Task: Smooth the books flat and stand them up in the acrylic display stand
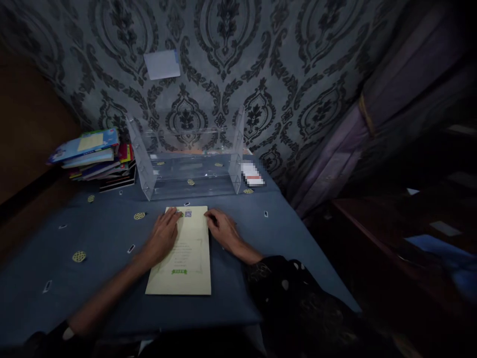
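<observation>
A pale cream booklet [192,283] lies flat on the blue tablecloth. It has a QR code near its far edge, and its lines of print look upside down from here. My left hand [164,233] rests on the booklet's upper left part, fingers stretched out and pressing flat on it. At the far right corner my right hand [223,229] has its fingers curled, thumb and fingertips closed on the booklet's edge. Just beyond the booklet stands a clear acrylic rack [190,189], upright and with nothing on its shelves that I can make out.
A stack of books and notebooks [97,156] sits at the back left. A blurred-out white item [252,174] lies right of the rack. Patterned wallpaper with a white switch plate [162,64] is behind. A tied purple curtain [343,144] hangs right, beside a dark red surface [368,228].
</observation>
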The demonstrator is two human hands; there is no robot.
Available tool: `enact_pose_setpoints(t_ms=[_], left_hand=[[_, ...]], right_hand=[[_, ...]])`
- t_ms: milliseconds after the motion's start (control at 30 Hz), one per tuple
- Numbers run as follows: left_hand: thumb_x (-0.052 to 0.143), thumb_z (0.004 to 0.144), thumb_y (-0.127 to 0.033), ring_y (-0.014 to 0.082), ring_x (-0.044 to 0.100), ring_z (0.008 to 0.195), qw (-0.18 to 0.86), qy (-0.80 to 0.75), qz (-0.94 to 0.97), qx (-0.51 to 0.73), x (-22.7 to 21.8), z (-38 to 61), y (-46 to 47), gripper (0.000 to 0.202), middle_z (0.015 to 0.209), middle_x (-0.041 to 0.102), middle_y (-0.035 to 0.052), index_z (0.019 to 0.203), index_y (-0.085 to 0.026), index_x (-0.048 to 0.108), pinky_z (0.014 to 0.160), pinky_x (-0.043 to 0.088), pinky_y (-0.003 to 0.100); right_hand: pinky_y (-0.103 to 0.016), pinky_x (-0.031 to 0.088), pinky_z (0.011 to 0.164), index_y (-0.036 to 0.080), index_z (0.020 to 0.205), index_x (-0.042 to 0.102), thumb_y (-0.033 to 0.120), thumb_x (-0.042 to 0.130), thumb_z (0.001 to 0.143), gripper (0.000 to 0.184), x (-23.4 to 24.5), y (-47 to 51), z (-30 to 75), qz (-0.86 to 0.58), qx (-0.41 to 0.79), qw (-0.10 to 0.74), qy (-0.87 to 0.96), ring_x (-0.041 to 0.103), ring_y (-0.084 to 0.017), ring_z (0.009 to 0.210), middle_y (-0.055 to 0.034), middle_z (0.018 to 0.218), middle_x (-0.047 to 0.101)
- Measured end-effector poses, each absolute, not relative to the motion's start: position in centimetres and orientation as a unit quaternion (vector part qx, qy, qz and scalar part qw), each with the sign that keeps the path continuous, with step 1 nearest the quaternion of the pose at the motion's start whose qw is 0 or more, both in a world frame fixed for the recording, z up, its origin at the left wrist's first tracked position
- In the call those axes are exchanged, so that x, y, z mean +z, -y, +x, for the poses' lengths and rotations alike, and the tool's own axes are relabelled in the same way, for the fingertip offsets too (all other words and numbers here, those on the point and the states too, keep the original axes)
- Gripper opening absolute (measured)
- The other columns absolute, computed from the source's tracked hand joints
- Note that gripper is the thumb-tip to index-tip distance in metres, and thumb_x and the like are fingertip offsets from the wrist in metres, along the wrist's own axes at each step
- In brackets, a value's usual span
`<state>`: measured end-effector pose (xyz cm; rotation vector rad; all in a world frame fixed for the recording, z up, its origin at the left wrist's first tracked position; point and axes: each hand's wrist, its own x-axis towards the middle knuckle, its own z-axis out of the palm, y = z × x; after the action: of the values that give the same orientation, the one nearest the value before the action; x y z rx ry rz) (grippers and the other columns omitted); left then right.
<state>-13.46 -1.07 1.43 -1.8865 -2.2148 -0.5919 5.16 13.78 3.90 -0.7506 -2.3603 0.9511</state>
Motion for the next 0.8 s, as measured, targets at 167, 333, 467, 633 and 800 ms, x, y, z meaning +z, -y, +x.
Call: enact_pose_setpoints(t_ms=[167,333,467,633,800], left_hand=[[0.03,0.1,-0.022,0.0283,0.048,0.138,0.118,0.73,-0.647,-0.186,1.0,-13.2,-0.7,0.046,0.145,0.055,0.0156,0.14,-0.015,0.052,0.115,0.038,0.053],[0.03,0.102,-0.03,0.0263,0.052,0.136,0.146,0.694,-0.68,-0.183,0.8,-12.4,-2.7,0.045,0.143,0.057,0.0139,0.14,-0.017,0.052,0.113,0.042,0.048],[0.031,0.104,-0.03,0.0242,0.049,0.138,0.135,0.673,-0.708,-0.168,1.2,-11.5,-3.7,0.046,0.146,0.055,0.0122,0.145,-0.018,0.047,0.115,0.039,0.048],[0.034,0.103,-0.028,0.023,0.047,0.14,0.13,0.652,-0.728,-0.169,1.3,-11.7,-3.6,0.049,0.149,0.052,0.0077,0.151,-0.025,0.04,0.115,0.039,0.046],[0.036,0.103,-0.03,0.0228,0.05,0.137,0.13,0.641,-0.737,-0.169,1.0,-12.6,-3.2,0.05,0.15,0.052,0.0041,0.153,-0.029,0.036,0.114,0.041,0.046]], right_hand=[[-0.028,0.045,0.074,0.018,0.098,0.067,0.012,0.05,0.087,0.022,4.0,-14.1,4.2,-0.275,0.353,0.254,0.857,0.06,-0.018,0.075,-0.0038,0.087,0.071],[-0.027,0.046,0.074,0.019,0.099,0.068,0.012,0.05,0.088,0.022,3.8,-14.5,4.3,-0.28,0.371,0.273,0.842,0.061,-0.017,0.074,-0.0028,0.085,0.071],[-0.028,0.047,0.076,0.018,0.098,0.067,0.012,0.05,0.089,0.02,3.8,-14.5,4.8,-0.265,0.379,0.283,0.84,0.063,-0.018,0.078,-0.0042,0.087,0.071],[-0.03,0.048,0.081,0.019,0.102,0.066,0.013,0.049,0.091,0.021,3.4,-14.3,5.1,-0.254,0.375,0.299,0.84,0.064,-0.018,0.084,-0.0051,0.092,0.071],[-0.033,0.049,0.087,0.019,0.103,0.066,0.013,0.049,0.092,0.021,2.8,-14.4,4.9,-0.252,0.372,0.299,0.842,0.065,-0.021,0.091,-0.0077,0.097,0.072]])
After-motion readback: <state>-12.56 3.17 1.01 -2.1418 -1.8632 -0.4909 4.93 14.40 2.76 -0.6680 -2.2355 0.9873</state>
